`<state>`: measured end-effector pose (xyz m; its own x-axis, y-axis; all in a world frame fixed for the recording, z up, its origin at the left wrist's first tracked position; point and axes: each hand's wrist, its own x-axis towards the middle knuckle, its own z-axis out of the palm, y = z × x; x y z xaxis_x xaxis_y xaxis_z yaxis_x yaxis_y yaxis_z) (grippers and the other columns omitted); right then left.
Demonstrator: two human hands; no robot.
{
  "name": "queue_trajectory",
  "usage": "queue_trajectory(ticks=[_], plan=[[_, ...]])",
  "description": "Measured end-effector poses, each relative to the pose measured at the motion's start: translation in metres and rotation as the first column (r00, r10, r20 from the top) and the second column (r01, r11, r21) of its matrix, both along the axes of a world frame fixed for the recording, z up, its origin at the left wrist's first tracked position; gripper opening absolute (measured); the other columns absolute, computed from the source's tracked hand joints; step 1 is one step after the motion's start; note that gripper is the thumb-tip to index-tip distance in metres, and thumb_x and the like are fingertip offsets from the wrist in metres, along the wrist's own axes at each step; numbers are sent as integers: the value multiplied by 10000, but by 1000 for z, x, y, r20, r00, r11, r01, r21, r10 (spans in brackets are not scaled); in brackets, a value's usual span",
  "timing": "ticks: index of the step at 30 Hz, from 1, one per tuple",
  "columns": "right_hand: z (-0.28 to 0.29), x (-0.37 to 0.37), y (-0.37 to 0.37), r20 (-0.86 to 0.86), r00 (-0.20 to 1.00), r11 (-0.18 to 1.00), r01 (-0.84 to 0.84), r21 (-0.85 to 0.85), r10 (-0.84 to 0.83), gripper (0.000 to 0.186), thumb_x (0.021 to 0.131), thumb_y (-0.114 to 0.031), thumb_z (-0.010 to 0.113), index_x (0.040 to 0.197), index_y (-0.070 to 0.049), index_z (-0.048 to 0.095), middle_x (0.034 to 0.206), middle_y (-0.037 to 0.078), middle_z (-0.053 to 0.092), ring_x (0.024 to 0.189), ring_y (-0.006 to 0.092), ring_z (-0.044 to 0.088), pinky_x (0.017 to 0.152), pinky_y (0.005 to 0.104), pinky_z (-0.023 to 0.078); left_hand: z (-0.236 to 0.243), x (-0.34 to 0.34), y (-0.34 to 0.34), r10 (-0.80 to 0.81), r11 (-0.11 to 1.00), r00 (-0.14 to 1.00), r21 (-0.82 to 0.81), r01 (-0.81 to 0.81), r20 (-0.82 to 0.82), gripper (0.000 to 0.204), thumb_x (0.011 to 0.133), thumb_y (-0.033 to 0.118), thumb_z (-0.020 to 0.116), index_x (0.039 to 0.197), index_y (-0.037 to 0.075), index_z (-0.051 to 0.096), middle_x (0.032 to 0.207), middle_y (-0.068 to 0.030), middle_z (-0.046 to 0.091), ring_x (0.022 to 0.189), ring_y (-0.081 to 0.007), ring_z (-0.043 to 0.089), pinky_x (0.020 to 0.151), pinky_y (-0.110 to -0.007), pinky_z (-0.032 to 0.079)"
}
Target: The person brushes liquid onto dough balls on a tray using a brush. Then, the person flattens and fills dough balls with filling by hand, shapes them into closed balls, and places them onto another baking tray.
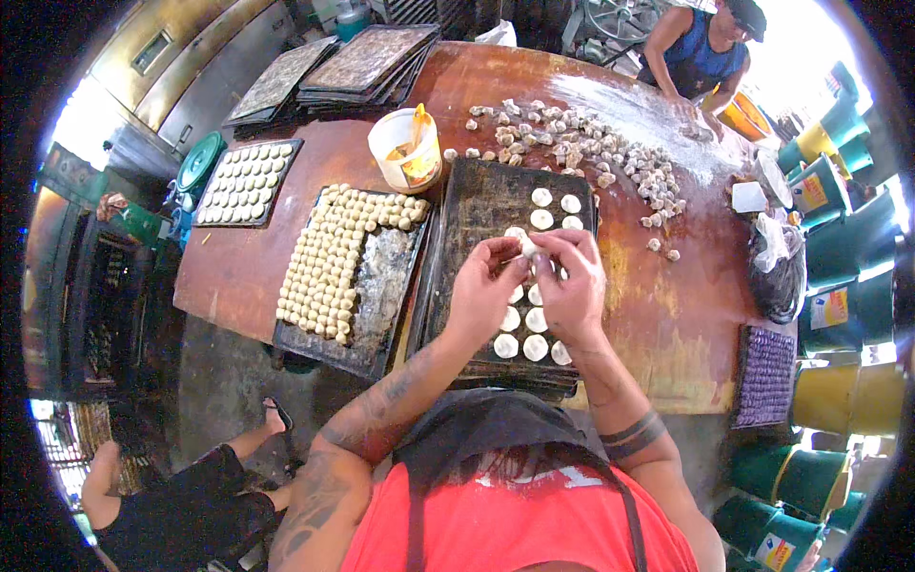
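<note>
Both my hands meet above a dark baking tray (pixel 467 214) and pinch a small piece of white dough (pixel 527 246) between the fingertips. My left hand (pixel 484 294) has its fingers curled against one side of the dough. From the other side, my right hand (pixel 572 286) closes on it with thumb and fingers. On the tray below, round white dough pieces (pixel 536 349) lie in rows; my hands hide some of them. To the left, another tray (pixel 381 272) carries many small dough balls (pixel 319 262). A white bucket (pixel 405 157) with an orange-handled utensil (pixel 419 122) stands beyond them.
Floured lumps (pixel 620 153) are scattered over the far table (pixel 686 296). A tray of flattened rounds (pixel 250 181) and stacked trays (pixel 367 67) sit at left. A co-worker (pixel 696 57) leans over the far right edge. Purple pieces (pixel 765 377) and green buckets (pixel 858 229) line the right.
</note>
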<state>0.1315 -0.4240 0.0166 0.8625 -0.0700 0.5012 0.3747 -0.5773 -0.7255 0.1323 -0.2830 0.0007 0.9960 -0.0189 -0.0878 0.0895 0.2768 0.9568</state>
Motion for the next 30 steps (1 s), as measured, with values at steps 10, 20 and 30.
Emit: queue_trajectory(ticks=[10, 20, 30], plan=[[-3, 31, -25, -4, 860, 858, -510, -58, 511, 499, 642, -74, 903, 1100, -100, 706, 1255, 107, 734, 1226, 357, 658, 1068, 475, 506, -21, 14, 5, -435, 827, 892, -447, 341, -122, 421, 920, 121, 810, 1288, 7, 640, 1170, -67, 694, 1092, -209, 687, 937, -376, 571], [-68, 23, -5, -482, 755, 814, -116, 569, 444, 552, 799, -128, 888, 1278, -41, 627, 1191, 130, 675, 1112, 238, 665, 933, 387, 552, -55, 38, 10, -26, 952, 934, -293, -86, -356, 334, 952, 35, 743, 1263, -16, 632, 1130, -98, 719, 978, -184, 697, 881, -343, 580], [-134, 179, -29, -428, 904, 885, -185, -427, -18, 286, 906, -171, 664, 1155, -48, 730, 1184, 170, 731, 1067, 379, 672, 946, 500, 530, -81, 49, 21, -129, 760, 984, 650, 16, 126, 682, 897, 113, 743, 1528, 81, 485, 1628, -287, 307, 1538, -417, 305, 1237, -446, 324]])
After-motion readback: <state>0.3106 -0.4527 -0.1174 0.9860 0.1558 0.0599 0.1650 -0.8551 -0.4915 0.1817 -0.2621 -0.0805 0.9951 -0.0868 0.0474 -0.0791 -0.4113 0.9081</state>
